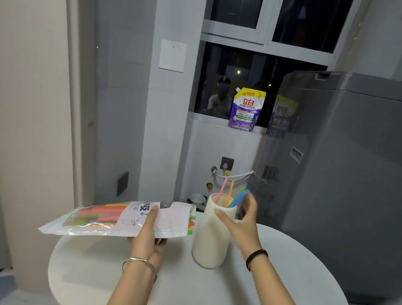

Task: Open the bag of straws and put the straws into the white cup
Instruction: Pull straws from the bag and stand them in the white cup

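A tall white cup stands on the round white table and has several coloured straws sticking out of its top. My left hand grips the bag of straws from below, thumb on top, and holds it flat above the table with its open end toward the cup. More straw ends poke out of that end. My right hand hovers beside the cup's rim with fingers spread and loose, holding nothing.
A grey washing machine stands close behind the table on the right. A purple detergent pouch sits on the window sill. Wall and a door frame lie to the left.
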Tool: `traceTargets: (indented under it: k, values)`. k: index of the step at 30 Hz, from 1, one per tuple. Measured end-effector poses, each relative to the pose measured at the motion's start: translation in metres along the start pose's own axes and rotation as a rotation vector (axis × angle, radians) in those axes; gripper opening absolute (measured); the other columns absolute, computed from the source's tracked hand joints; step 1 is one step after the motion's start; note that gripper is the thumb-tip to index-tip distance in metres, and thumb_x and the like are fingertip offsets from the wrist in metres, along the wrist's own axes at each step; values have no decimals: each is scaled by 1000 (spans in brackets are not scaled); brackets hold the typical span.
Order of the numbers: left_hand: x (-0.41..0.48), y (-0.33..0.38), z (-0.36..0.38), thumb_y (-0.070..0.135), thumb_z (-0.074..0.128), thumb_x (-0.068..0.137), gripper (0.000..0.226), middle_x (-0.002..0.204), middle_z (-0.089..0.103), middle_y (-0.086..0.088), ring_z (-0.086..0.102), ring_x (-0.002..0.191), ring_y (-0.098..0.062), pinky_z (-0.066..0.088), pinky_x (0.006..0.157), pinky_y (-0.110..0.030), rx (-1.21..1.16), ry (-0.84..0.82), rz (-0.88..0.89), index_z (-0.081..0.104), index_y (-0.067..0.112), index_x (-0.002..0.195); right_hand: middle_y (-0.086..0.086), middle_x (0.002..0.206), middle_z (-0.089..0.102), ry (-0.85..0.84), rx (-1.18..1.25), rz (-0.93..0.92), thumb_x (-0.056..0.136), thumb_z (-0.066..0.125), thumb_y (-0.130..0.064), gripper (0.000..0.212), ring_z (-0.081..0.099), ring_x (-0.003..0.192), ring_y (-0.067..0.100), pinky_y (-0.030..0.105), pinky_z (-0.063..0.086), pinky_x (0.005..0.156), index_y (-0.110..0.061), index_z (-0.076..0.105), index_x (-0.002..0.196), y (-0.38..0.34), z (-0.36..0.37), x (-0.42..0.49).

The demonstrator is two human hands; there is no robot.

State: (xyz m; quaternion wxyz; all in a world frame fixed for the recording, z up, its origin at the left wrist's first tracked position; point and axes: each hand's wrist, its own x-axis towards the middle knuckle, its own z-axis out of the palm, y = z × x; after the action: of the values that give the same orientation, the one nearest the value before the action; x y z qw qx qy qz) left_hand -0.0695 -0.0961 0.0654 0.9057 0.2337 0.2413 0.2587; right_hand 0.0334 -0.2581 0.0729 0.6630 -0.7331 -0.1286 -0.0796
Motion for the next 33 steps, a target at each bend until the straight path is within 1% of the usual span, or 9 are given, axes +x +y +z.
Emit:
traceTargets:
  k: [2,4,6,9,16,20,23,28,33]
  values:
    - [-3,2,-4,18,68,88,62,135,61,-7,60,121,-25,55,74,-33,26,-23,28,41,15,143,-12,135,42,333,159,-253,79,73,-22,64,45,123,8,24,35,104,-24,38,133,-10,12,-27]
    - [-5,3,-7,18,68,88,59,133,62,-5,61,120,-23,54,78,-33,63,-53,94,44,16,142,-15,120,56,480,272,-327,88,59,-25,29,55,112,9,18,41,98,-31,51,115,-16,31,-50]
    - [-9,3,-8,20,69,86,57,132,64,-3,62,118,-20,53,90,-38,130,-106,167,49,18,140,-3,116,61,403,446,-48,95,49,-23,15,56,113,15,27,44,99,-26,57,107,-19,53,-66]
    - [-16,3,-12,21,74,79,61,128,67,-2,63,117,-20,45,106,-46,249,-179,237,54,17,136,7,128,57,154,717,463,97,40,-37,37,55,117,24,37,43,98,-14,56,121,-16,75,-74]
    - [-19,6,-19,12,80,71,49,117,73,-9,68,111,-24,54,94,-35,441,-456,168,67,8,119,23,132,54,-16,1141,636,97,31,-44,53,49,123,41,50,33,109,-10,51,132,-18,74,-70]
    - [-20,5,-17,29,81,70,57,118,72,-7,68,112,-21,52,95,-35,367,-472,151,66,9,122,20,128,59,108,1024,605,98,34,-40,46,53,120,39,50,35,109,-10,58,123,-15,79,-68]
    - [-22,4,-14,40,81,60,68,115,74,-2,69,109,-17,51,95,-35,374,-399,169,66,14,121,15,113,66,210,876,522,97,37,-41,38,60,107,34,47,44,101,-17,66,99,-13,80,-67]
    - [-16,2,-22,31,77,70,64,121,71,-2,66,113,-20,48,104,-43,363,-249,181,61,15,129,13,98,59,218,568,309,99,36,-27,24,56,98,30,44,45,94,-18,56,88,-7,85,-69]
    - [-12,-2,-23,24,71,82,54,127,67,-7,63,118,-23,44,107,-45,161,-164,47,58,10,132,0,79,58,106,228,103,98,41,-22,21,53,78,19,31,44,71,-18,53,82,-6,82,-70]
